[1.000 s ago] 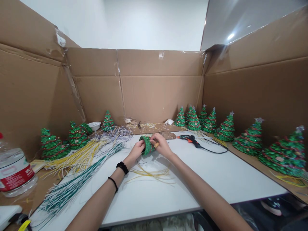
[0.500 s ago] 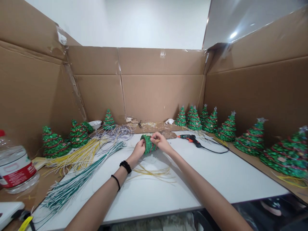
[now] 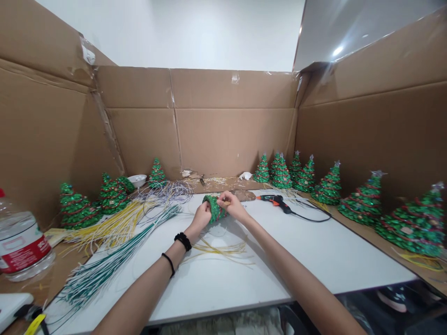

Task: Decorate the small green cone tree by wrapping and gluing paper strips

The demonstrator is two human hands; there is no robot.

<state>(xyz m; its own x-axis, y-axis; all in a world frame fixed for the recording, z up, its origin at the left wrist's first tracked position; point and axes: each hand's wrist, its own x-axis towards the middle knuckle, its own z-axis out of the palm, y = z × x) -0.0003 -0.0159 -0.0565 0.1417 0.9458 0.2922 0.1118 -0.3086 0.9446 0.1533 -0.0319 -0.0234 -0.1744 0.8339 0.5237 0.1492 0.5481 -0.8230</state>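
Observation:
A small green tree with red trim (image 3: 215, 213) is held tilted on its side over the white table (image 3: 223, 284). My left hand (image 3: 201, 217) grips its left edge, fingers closed round the rim. My right hand (image 3: 233, 205) is at its upper right, fingers pinched on a thin tan piece that is too small to name. Yellow strands (image 3: 223, 250) lie on the table just below my hands. A glue gun (image 3: 277, 202) with a black cord rests to the right of them.
Green and white strands (image 3: 115, 260) and yellow strands (image 3: 108, 223) spread at the left. Finished-looking trees (image 3: 363, 200) line the right edge. More trees (image 3: 113, 193), a white bowl (image 3: 137, 180) and a water bottle (image 3: 23, 242) stand left. Cardboard walls (image 3: 233, 135) surround the table.
Both hands hold the green tree in nearly the same place. The whole view has shifted very slightly.

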